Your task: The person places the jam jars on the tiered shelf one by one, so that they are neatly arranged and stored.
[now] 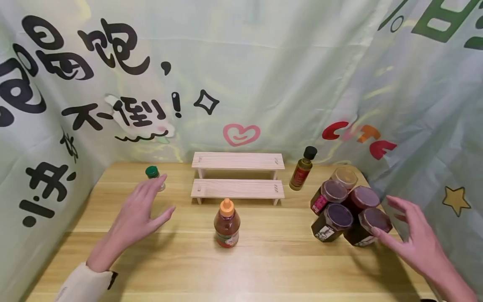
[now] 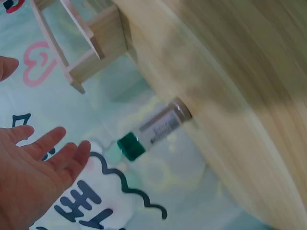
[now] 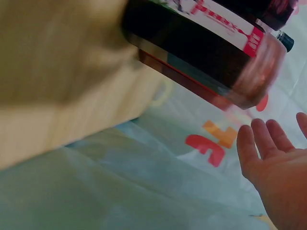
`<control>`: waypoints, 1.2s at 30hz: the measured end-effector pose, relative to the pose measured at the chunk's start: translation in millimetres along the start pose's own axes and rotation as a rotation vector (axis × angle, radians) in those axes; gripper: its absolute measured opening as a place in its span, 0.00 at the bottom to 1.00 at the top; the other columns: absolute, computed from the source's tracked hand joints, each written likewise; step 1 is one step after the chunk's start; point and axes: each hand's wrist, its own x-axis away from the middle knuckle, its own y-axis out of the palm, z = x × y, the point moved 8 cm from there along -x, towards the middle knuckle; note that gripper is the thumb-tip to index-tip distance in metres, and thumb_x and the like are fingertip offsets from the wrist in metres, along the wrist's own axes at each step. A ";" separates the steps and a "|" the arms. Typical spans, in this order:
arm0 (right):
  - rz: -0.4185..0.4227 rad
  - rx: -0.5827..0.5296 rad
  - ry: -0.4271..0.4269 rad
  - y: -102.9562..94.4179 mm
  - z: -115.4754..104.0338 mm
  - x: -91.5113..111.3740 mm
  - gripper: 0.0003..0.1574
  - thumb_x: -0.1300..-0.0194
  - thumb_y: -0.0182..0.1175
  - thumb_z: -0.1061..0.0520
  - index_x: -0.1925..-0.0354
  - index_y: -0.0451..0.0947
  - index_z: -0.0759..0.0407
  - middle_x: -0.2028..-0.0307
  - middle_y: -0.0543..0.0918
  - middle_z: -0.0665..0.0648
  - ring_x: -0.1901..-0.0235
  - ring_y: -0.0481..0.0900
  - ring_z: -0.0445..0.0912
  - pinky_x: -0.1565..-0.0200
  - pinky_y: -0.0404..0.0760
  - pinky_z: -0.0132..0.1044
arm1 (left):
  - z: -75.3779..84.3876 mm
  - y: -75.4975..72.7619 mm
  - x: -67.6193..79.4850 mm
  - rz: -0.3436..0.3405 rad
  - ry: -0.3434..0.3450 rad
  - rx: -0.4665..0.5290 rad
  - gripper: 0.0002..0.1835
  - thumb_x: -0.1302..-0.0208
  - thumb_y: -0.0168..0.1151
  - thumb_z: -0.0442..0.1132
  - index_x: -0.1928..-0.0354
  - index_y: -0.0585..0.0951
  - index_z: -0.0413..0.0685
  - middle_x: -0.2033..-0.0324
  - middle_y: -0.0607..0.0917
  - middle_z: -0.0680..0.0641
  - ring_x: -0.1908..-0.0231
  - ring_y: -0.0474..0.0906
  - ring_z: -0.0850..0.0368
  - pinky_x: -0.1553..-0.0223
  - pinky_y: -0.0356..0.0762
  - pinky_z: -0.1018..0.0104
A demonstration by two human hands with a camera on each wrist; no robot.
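My left hand [image 1: 137, 212] hovers over the left of the table, fingers extended and thumb spread. Just beyond it is a small spice jar with a green cap [image 1: 152, 171], partly hidden by the fingertips; the left wrist view shows the jar [image 2: 160, 128] upright on the table, apart from the hand. On the right, my right hand [image 1: 416, 237] holds nothing, its fingers spread beside a cluster of several dark-filled glass jars. Its thumb overlaps the nearest jar [image 1: 364, 230] in the head view. In the right wrist view, the fingertips are close to a labelled jar [image 3: 206, 43].
A two-step wooden rack [image 1: 237, 188] stands at the back centre. Before it is an orange-capped squeeze bottle [image 1: 227, 226]. A black-capped bottle [image 1: 301, 170] with a red label stands between rack and jars. Printed curtain [image 1: 286, 84] encloses the table's back and sides.
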 end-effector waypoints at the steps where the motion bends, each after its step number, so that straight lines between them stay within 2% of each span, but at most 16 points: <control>1: -0.011 -0.008 0.015 2.5 3.6 2.2 0.61 0.45 0.83 0.65 0.19 0.65 0.59 0.31 0.66 0.37 0.37 0.63 0.25 0.43 0.60 0.11 | -1.1 2.8 -1.0 0.003 -0.014 0.025 0.46 0.32 0.71 0.53 0.18 0.67 0.39 0.36 0.80 0.34 0.38 0.76 0.33 0.39 0.73 0.29; 4: -0.043 -0.057 0.039 11.8 13.1 7.3 0.65 0.47 0.84 0.67 0.18 0.62 0.60 0.31 0.65 0.33 0.37 0.64 0.25 0.43 0.63 0.12 | -6.8 11.7 -3.1 -0.006 -0.075 0.086 0.45 0.35 0.76 0.43 0.18 0.67 0.41 0.38 0.83 0.35 0.40 0.78 0.35 0.42 0.74 0.28; 7: -0.065 -0.109 0.043 19.9 20.3 11.9 0.70 0.50 0.83 0.72 0.17 0.57 0.60 0.33 0.67 0.35 0.38 0.66 0.26 0.44 0.66 0.13 | -14.1 24.8 -5.4 -0.059 -0.156 0.181 0.45 0.31 0.76 0.39 0.16 0.64 0.46 0.38 0.84 0.36 0.39 0.79 0.35 0.42 0.76 0.28; 10: -0.094 -0.149 0.053 26.1 27.4 15.8 0.71 0.50 0.81 0.74 0.17 0.54 0.61 0.35 0.70 0.34 0.41 0.70 0.25 0.45 0.67 0.13 | -19.8 43.0 -8.3 -0.137 -0.217 0.300 0.45 0.26 0.73 0.38 0.14 0.59 0.50 0.35 0.82 0.35 0.36 0.78 0.34 0.41 0.79 0.31; 14: -0.147 -0.189 0.073 33.6 37.4 17.7 0.66 0.45 0.78 0.76 0.17 0.55 0.61 0.36 0.73 0.31 0.44 0.74 0.24 0.46 0.71 0.14 | -28.1 68.3 -10.5 -0.218 -0.308 0.494 0.47 0.22 0.70 0.40 0.11 0.54 0.58 0.32 0.79 0.33 0.35 0.78 0.33 0.42 0.83 0.36; 17: -0.167 -0.220 0.064 36.4 42.2 17.7 0.64 0.43 0.76 0.78 0.17 0.57 0.62 0.37 0.76 0.32 0.46 0.78 0.26 0.47 0.76 0.17 | -35.2 87.0 -10.4 -0.258 -0.399 0.656 0.49 0.21 0.70 0.42 0.11 0.50 0.68 0.28 0.74 0.31 0.33 0.76 0.30 0.39 0.81 0.35; 21: -0.166 -0.252 0.031 36.6 45.4 17.1 0.63 0.46 0.75 0.82 0.18 0.58 0.64 0.39 0.79 0.34 0.48 0.82 0.30 0.49 0.79 0.19 | -41.1 107.8 -11.8 -0.289 -0.469 0.794 0.54 0.22 0.71 0.41 0.11 0.43 0.75 0.23 0.65 0.27 0.30 0.71 0.25 0.34 0.76 0.33; 24: -0.156 -0.256 0.024 35.4 48.0 16.5 0.63 0.48 0.75 0.83 0.20 0.59 0.66 0.40 0.80 0.34 0.50 0.82 0.30 0.51 0.79 0.19 | -43.5 117.8 -14.7 -0.309 -0.498 0.802 0.58 0.24 0.74 0.41 0.11 0.40 0.79 0.22 0.63 0.27 0.29 0.70 0.25 0.33 0.75 0.33; 27: -0.147 -0.251 0.025 34.5 50.1 17.4 0.62 0.50 0.76 0.84 0.22 0.60 0.66 0.41 0.80 0.34 0.51 0.82 0.30 0.52 0.79 0.19 | -45.2 122.7 -21.5 -0.297 -0.511 0.786 0.61 0.26 0.75 0.40 0.12 0.40 0.82 0.23 0.66 0.29 0.32 0.74 0.29 0.36 0.79 0.36; 32: -0.132 -0.246 0.017 34.2 51.0 20.8 0.63 0.52 0.76 0.85 0.24 0.59 0.67 0.40 0.80 0.35 0.49 0.81 0.30 0.50 0.78 0.19 | -43.2 123.1 -37.4 -0.264 -0.491 0.761 0.59 0.27 0.75 0.38 0.10 0.43 0.73 0.29 0.72 0.30 0.39 0.79 0.33 0.40 0.80 0.39; 36: -0.122 -0.376 0.034 36.2 48.6 21.7 0.62 0.53 0.73 0.88 0.25 0.60 0.64 0.38 0.80 0.40 0.46 0.82 0.31 0.47 0.79 0.20 | -44.7 129.6 -43.1 -0.276 -0.477 0.740 0.57 0.26 0.74 0.39 0.10 0.44 0.73 0.30 0.74 0.31 0.44 0.79 0.36 0.44 0.82 0.45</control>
